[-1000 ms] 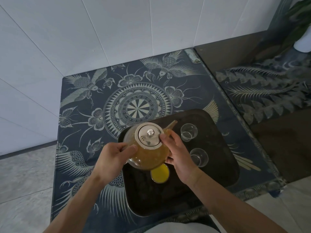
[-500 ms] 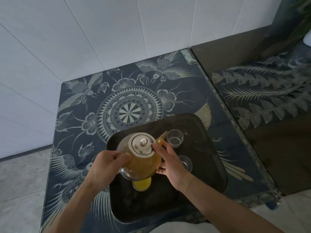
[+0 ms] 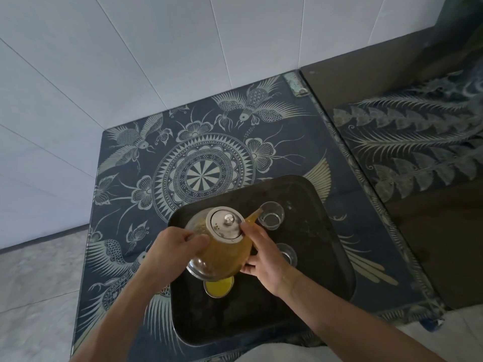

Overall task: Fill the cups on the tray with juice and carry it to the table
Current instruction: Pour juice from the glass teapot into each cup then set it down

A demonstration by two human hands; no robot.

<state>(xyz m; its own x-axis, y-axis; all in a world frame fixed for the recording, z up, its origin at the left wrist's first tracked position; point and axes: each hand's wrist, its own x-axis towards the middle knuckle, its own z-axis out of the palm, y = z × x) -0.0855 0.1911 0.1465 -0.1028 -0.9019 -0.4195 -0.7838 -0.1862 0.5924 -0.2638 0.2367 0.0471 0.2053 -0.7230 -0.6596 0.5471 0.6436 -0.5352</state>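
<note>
White wall panels back a dark blue cloth printed with pale birds, flowers and a round medallion; it covers the table under the work. On that cloth sits a black tray, its near edge cut off by the forearms.

Above the tray hangs a glass pot, tilted toward the far right and more than half full of orange juice, with a metal lid. Its spout reaches the rim of the far cup, a clear glass that looks nearly empty; whether juice is running from the spout cannot be made out.

A second clear cup stands nearer, half hidden behind the right hand, and its contents cannot be told. A third cup, full of juice, shows only as a crescent under the pot.

The left hand is closed around the pot's handle side; the handle itself is hidden by the fingers. The right hand cups the pot's belly from the right, with its thumb pressed on the lid's edge.

Farther right lies a second patterned cloth with feathery leaves. No writing or label can be read anywhere.
</note>
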